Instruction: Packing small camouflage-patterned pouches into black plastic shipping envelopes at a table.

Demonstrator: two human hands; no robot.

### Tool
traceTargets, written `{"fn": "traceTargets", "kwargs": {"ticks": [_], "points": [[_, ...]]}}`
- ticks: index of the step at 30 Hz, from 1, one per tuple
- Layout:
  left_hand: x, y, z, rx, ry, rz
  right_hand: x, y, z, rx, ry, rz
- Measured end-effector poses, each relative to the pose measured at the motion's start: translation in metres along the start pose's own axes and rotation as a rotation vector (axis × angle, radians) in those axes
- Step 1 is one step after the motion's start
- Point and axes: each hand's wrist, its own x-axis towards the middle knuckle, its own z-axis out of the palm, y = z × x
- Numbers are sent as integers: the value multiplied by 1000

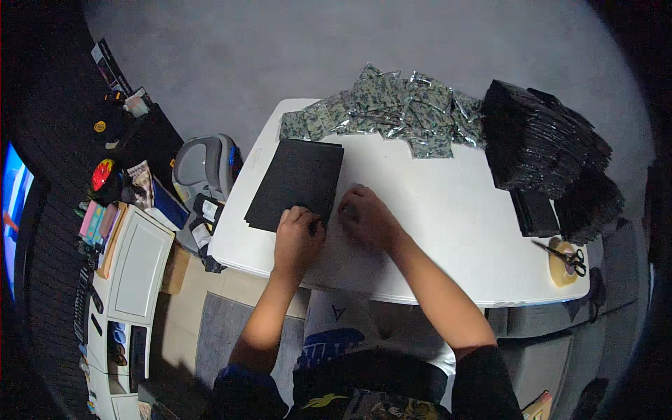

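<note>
Flat black rectangular sheets or bags lie in a low stack on the left part of a white table. My left hand is at the stack's lower right corner, fingers curled over its edge; whether it pinches a sheet is hidden. Just right of the stack, my right hand hovers or rests near the tabletop with bent fingers. Its palm side is out of sight, so a small thing in it cannot be ruled out. Camouflage-patterned fabric packs in clear plastic lie along the table's far edge.
A tall pile of glossy black packages stands at the right, with a smaller black stack before it. Scissors lie on a tape roll near the right corner. Left of the table are a grey child seat and white cabinet.
</note>
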Motion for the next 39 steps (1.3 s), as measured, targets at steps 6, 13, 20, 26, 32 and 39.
{"fn": "traceTargets", "kwargs": {"ticks": [6, 13, 20, 26, 32, 39], "points": [[-3, 0, -2, -11, 33, -43, -9, 8, 11, 39, 36, 6], [2, -3, 1, -47, 68, -67, -9, 0, 2, 39, -15, 80], [2, -21, 1, -419, 194, -292, -11, -2, 15, 30, -29, 71], [1, -30, 5, -565, 176, -373, 3, -23, 37, 132, -36, 14], [5, -41, 0, -700, 241, -408, 5, -28, 55, -385, -198, -65], [26, -59, -27, -764, 386, -369, 5, -31, 50, -352, -197, -67]]}}
